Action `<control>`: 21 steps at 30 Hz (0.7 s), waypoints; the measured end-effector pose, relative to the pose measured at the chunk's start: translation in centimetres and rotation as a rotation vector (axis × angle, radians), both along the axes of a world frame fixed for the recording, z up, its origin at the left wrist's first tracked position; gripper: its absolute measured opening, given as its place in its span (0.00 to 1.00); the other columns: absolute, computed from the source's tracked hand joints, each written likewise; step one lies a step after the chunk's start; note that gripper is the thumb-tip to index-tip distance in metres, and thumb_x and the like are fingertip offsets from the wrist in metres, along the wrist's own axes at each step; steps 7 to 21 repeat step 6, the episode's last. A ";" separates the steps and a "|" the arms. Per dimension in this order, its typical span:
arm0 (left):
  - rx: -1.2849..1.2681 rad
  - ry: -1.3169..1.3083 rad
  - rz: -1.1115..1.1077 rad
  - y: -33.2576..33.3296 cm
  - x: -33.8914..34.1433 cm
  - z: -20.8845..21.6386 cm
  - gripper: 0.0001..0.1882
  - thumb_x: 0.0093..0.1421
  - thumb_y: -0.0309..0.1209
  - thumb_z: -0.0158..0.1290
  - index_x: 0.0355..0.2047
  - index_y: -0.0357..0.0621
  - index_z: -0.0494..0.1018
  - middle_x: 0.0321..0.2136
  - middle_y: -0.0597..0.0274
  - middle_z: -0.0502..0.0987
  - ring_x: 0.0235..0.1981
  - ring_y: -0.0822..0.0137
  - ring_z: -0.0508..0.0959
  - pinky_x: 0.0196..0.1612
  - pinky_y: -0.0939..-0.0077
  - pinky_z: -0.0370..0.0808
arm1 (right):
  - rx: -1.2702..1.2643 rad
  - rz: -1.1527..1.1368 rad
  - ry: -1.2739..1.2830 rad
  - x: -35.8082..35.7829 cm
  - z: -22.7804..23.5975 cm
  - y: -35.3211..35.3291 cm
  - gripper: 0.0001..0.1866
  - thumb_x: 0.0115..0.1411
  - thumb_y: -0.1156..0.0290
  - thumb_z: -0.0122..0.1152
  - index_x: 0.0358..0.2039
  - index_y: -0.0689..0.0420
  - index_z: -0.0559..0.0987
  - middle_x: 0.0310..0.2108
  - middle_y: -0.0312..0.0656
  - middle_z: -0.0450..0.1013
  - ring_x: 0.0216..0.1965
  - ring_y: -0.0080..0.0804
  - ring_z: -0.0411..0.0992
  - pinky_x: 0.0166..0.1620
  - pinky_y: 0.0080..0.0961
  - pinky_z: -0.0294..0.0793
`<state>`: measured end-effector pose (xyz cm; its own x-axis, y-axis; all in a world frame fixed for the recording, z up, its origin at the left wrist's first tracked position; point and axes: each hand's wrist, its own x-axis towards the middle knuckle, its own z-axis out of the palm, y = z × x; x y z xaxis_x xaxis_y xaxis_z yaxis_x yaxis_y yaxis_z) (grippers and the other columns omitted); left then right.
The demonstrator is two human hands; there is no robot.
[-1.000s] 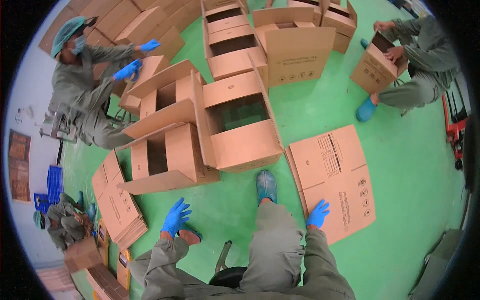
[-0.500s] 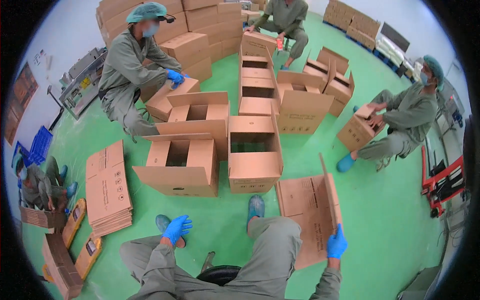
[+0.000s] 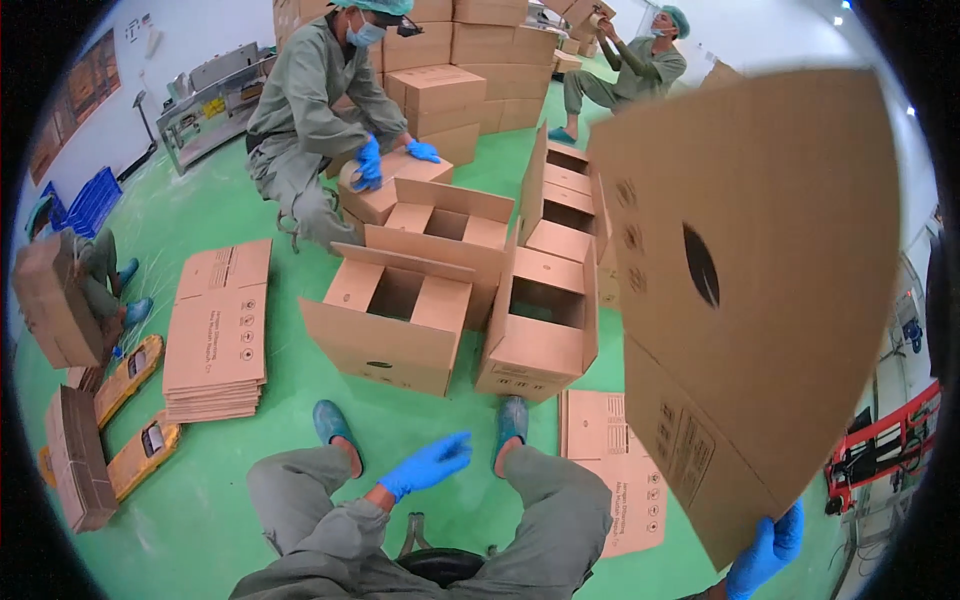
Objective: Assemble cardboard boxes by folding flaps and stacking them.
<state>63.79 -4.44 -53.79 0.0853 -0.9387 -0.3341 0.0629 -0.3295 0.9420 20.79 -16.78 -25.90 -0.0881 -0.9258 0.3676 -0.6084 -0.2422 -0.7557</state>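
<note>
My right hand (image 3: 765,550), in a blue glove, grips the lower edge of a flattened cardboard box (image 3: 760,290). The brown sheet stands tilted upright and fills much of the right side; an oval hand hole shows in it. My left hand (image 3: 430,466), also gloved in blue, hovers over the floor between my knees, its fingers stretched out and holding nothing. Beside my right leg another flattened carton (image 3: 615,470) lies on the floor. Just ahead of my feet stand an open carton (image 3: 390,320) and a second open carton (image 3: 540,320), flaps raised.
A stack of flat cartons (image 3: 215,335) lies to the left, near yellow pallet-jack forks (image 3: 140,455). A co-worker (image 3: 320,130) leans over a closed carton (image 3: 400,185). Another person (image 3: 625,70) sits at the back. A red pallet jack (image 3: 885,445) stands at right.
My right hand has lifted the flattened box off the floor and raised it on the right. My left hand has moved right. The view has shifted, and the front cartons appear further right.
</note>
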 end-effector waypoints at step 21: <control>-0.394 0.065 0.772 -1.4 5.1 6.2 0.34 0.67 0.31 0.45 0.68 0.53 0.41 0.65 0.64 0.50 0.65 0.67 0.54 0.62 0.65 0.60 | -0.170 0.476 -0.234 10.1 1.6 -1.6 0.27 0.44 0.87 0.48 0.50 0.69 0.72 0.41 0.41 0.74 0.42 0.26 0.70 0.49 0.24 0.67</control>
